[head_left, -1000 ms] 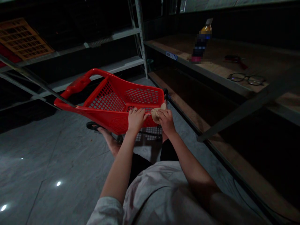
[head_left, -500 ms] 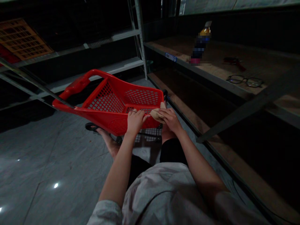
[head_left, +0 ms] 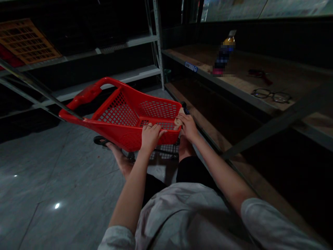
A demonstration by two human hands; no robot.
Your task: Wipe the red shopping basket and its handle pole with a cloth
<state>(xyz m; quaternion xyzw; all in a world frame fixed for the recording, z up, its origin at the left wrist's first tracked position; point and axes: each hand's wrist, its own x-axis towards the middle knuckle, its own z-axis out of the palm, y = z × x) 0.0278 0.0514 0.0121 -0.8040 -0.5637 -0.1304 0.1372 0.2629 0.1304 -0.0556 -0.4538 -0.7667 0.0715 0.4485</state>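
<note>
Shelf [head_left: 197, 55] right of red cart [head_left: 122, 133]; label [head_left: 191, 66] illegible. Left fingers [head_left: 156, 127] curl, gripping cart's edge; right fingers [head_left: 183, 118] pinch beige cloth [head_left: 178, 122] there.

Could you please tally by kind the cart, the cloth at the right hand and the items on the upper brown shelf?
Red plastic cart: 1
Tan cloth: 1
Bottle with yellow neck: 1
Black glasses: 1
Dark red object, kind unclear: 1
Total: 5
</note>
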